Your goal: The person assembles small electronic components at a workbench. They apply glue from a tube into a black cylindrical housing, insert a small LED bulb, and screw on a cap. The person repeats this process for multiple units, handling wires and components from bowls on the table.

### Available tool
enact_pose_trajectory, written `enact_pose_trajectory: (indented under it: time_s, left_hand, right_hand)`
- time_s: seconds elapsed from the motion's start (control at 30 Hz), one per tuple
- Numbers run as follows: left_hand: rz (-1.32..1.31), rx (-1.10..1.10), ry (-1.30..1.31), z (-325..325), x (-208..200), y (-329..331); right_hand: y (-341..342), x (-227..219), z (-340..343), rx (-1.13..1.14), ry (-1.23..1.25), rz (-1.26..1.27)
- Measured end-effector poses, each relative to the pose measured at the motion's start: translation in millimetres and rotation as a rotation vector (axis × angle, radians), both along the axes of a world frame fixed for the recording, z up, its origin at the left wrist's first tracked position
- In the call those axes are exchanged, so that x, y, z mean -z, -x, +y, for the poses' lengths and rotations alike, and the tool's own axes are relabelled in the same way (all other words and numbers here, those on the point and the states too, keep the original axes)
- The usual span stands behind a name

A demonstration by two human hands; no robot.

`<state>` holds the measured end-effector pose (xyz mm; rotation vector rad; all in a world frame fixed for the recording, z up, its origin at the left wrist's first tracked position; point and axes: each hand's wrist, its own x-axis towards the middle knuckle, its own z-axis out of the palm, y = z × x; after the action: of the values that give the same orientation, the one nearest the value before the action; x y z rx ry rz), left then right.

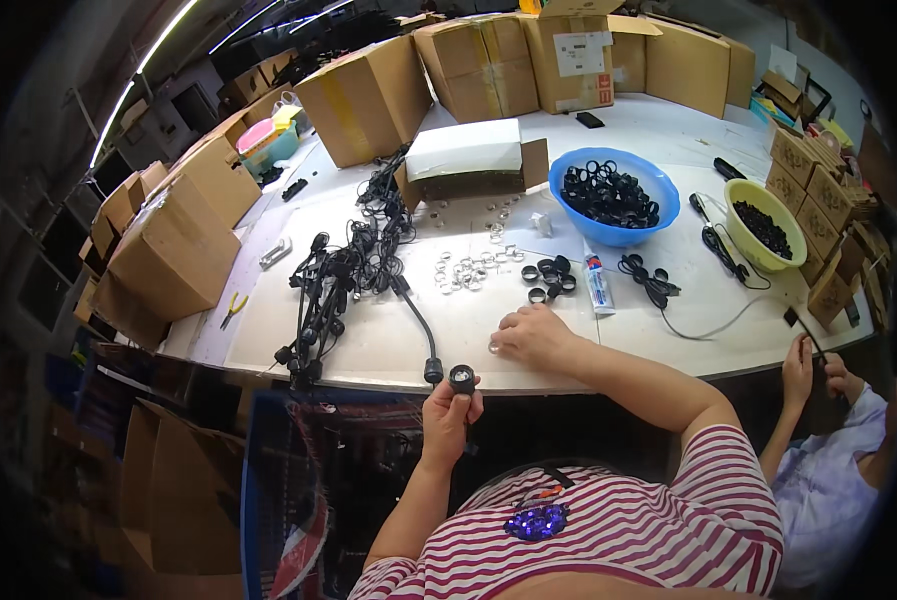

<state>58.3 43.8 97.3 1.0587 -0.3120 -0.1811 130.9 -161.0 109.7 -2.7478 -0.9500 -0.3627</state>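
Note:
At the table's front edge my left hand (pixel 448 425) grips a black round cable fitting (pixel 462 378), its open end up and something pale inside. On the tabletop my right hand (pixel 540 338) has its fingers bent down, with a small clear ring (pixel 494 347) at the fingertips. Beyond it lie several loose clear rings (pixel 460 272). Next to these are several black rings (pixel 558 272) and a white and blue tube (pixel 598 285). A tangle of black cables (pixel 348 270) with round ends spreads to the left, one end (pixel 433 370) close to my left hand.
A blue bowl (pixel 583 228) holds black rings; a yellow-green bowl (pixel 790 255) holds small black parts. An open carton (pixel 468 165) stands mid-table. Boxes (pixel 488 70) line the back. Yellow-handled pliers (pixel 233 310) lie left. Another person's hands (pixel 798 370) hold a cable at right.

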Motion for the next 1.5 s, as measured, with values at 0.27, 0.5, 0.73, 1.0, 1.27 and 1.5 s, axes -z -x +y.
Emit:
enact_pose_trajectory:
  time_s: [0.27,0.5,0.73,1.0,1.27,1.5]
  left_hand:
    - [-0.041,-0.014,-0.084,-6,1,4]
    - [-0.031,-0.084,-0.321,-21,-16,-1]
    - [-0.119,-0.033,-0.217,-26,-15,-7]
    - [-0.123,0.056,-0.170,-37,-15,-7]
    - [-0.136,0.029,-0.320,-36,-4,-3]
    - [-0.079,-0.002,-0.345,-29,1,-4]
  right_hand:
    - [6,-2,2,0.027,-0.172,0.003]
    - [-7,5,-12,0.078,-0.439,0.053]
    - [40,-75,-17,-0.252,-0.785,0.342]
    - [57,-84,-18,-0.186,-0.606,0.288]
    - [64,-80,-20,-0.166,-0.527,0.350]
    - [25,-62,-42,0.093,-0.486,0.222]
